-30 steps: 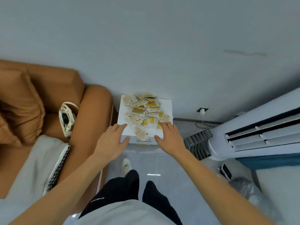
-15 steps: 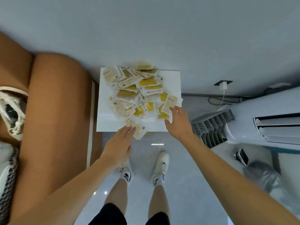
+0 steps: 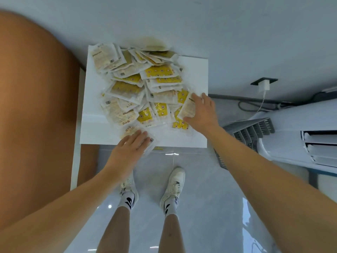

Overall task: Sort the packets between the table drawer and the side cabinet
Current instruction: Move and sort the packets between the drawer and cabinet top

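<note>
1. The packets (image 3: 144, 88) are flat sachets, some yellow with small printed motifs, others pale cream with lines of print, all with white sealed edges.
2. They lie in a loose, overlapping heap on the white cabinet top (image 3: 193, 73), filling its left and middle and reaching the far edge.
3. One cream packet (image 3: 188, 106) sits tilted at the heap's right side.
4. Another packet (image 3: 130, 130) lies apart from the heap at the near edge, partly overhanging it.
</note>
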`<state>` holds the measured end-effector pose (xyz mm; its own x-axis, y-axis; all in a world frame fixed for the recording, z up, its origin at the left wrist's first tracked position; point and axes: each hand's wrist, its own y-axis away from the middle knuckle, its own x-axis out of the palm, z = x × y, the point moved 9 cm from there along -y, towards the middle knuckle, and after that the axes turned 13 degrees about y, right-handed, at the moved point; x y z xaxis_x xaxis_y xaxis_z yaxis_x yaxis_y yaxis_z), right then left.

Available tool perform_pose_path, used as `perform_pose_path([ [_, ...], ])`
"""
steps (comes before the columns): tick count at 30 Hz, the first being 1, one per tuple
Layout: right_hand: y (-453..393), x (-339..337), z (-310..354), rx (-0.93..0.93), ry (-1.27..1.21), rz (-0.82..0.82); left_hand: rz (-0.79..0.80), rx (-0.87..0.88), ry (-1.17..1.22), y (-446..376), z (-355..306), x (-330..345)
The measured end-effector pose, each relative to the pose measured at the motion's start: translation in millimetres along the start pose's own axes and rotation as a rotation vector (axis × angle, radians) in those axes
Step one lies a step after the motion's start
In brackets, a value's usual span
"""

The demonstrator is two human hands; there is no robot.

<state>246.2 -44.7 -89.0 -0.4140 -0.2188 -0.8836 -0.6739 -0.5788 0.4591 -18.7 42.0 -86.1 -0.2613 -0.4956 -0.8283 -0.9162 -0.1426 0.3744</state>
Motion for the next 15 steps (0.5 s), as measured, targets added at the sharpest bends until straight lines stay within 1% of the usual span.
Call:
perform_pose_path([
  [3,-3,-3,-1,0.021,0.015,-0.035,-0.021,0.026,-0.004,-5,1,-3],
  [6,-4,-8,-4,0.042,0.087,-0.036,-0.048,0.046,0.019,-9,-2,-10],
  [8,-5,-8,-4,0.051,0.118,-0.019,-0.099,0.070,0.025,-12,-7,-18],
  [12,-7,-7,-6,0.076,0.070,-0.005,-0.198,0.106,0.087,-22,-17,-31],
  [15,-8,-8,-5,0.077,0.055,0.001,-0.278,0.051,0.156,-31,-20,-45],
])
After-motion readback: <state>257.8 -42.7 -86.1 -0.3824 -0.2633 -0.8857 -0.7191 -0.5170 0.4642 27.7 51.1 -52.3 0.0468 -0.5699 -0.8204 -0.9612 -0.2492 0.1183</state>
